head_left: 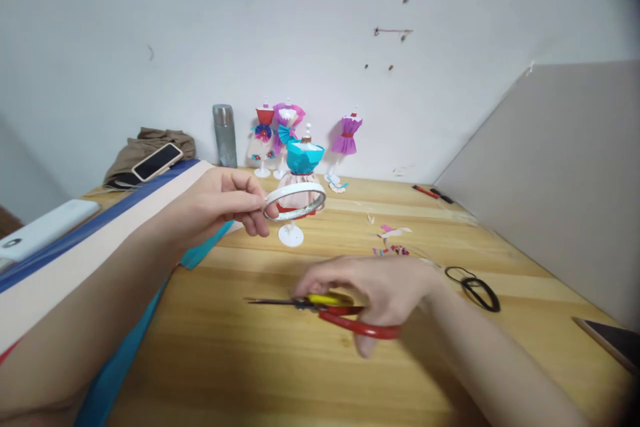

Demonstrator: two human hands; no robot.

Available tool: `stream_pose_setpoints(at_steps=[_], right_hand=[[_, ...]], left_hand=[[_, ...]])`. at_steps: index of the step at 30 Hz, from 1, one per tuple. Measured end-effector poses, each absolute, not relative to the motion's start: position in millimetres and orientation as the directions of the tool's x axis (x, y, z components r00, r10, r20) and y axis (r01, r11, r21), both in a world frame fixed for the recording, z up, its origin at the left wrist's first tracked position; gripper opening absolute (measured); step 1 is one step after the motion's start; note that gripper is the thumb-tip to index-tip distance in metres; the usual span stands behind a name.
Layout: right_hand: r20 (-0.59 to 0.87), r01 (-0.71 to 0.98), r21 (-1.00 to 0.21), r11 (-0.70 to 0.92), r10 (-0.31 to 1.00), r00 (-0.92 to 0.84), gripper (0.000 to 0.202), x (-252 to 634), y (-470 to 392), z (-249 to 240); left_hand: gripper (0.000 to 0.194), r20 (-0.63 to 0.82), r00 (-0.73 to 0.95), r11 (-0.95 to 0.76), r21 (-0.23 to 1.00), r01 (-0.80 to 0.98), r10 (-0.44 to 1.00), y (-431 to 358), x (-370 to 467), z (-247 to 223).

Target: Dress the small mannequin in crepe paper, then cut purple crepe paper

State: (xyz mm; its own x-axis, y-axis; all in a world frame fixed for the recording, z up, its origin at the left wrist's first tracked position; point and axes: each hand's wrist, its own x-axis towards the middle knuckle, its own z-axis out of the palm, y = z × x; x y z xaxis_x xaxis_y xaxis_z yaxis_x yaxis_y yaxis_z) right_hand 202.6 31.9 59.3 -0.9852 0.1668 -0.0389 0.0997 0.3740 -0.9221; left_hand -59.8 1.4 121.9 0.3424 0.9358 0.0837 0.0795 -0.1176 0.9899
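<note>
My left hand pinches a thin white roll of tape by its edge, holding it up off the table. Behind the ring stands a small dress form with a turquoise top, a pale pink skirt and a red hem, on a white round base. My right hand, a little blurred, grips red-handled scissors above the tabletop, their dark blades pointing left. A yellow part shows beside the red handles under the fingers; whether it belongs to the scissors I cannot tell.
More dressed mini forms stand along the wall near a grey bottle. Coloured paper strips and a phone lie left. Paper scraps, black bands and pens are right, beside a grey panel.
</note>
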Motion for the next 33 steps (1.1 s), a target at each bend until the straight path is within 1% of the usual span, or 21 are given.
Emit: stream_pose_setpoints(at_steps=[2,3,5,6,9,11,13,15,20,24,28,33], right_hand=[[0.073,-0.047,-0.985,0.167,0.152,-0.986,0.084,208,41,56],[0.130,-0.116,-0.989,0.091,0.165,-0.978,0.086,209,42,55],[0.202,-0.200,-0.979,0.033,0.236,-0.950,0.082,208,39,57],[0.209,-0.206,-0.978,0.042,0.274,-0.939,0.079,206,35,59],[0.152,-0.140,-0.988,0.060,0.372,-0.916,0.070,200,22,66],[0.149,-0.140,-0.989,0.052,0.402,-0.904,0.062,198,18,66],[0.173,-0.166,-0.985,0.053,0.406,-0.897,0.060,198,18,61],[0.192,-0.187,-0.981,0.053,0.397,-0.897,0.059,199,21,57],[0.172,-0.183,-0.983,0.012,0.412,-0.895,0.058,198,21,59],[0.153,-0.164,-0.986,0.012,0.440,-0.885,0.060,197,18,63],[0.148,-0.164,-0.986,-0.001,0.431,-0.890,0.063,196,21,59],[0.136,-0.183,-0.982,-0.052,0.480,-0.867,0.065,190,23,57]], left_hand=[[0.018,0.079,0.339,-0.118,0.988,0.098,0.937,2,-61,121],[0.017,0.071,0.343,-0.112,0.988,0.103,0.937,2,-61,120],[0.016,0.052,0.354,-0.095,0.990,0.106,0.934,3,-58,116],[0.016,0.040,0.356,-0.084,0.991,0.108,0.934,3,-57,115],[0.019,0.021,0.334,-0.058,0.993,0.099,0.942,4,-51,114],[0.019,0.022,0.310,-0.051,0.995,0.086,0.950,4,-49,114],[0.019,0.025,0.295,-0.051,0.995,0.081,0.955,5,-48,115],[0.019,0.025,0.291,-0.051,0.995,0.081,0.956,6,-48,115],[0.019,0.027,0.272,-0.051,0.995,0.083,0.962,8,-49,111],[0.021,0.026,0.250,-0.048,0.996,0.081,0.968,9,-49,109],[0.021,0.027,0.263,-0.049,0.996,0.078,0.964,10,-48,107],[0.020,0.010,0.259,-0.043,0.992,0.121,0.966,8,-42,106]])
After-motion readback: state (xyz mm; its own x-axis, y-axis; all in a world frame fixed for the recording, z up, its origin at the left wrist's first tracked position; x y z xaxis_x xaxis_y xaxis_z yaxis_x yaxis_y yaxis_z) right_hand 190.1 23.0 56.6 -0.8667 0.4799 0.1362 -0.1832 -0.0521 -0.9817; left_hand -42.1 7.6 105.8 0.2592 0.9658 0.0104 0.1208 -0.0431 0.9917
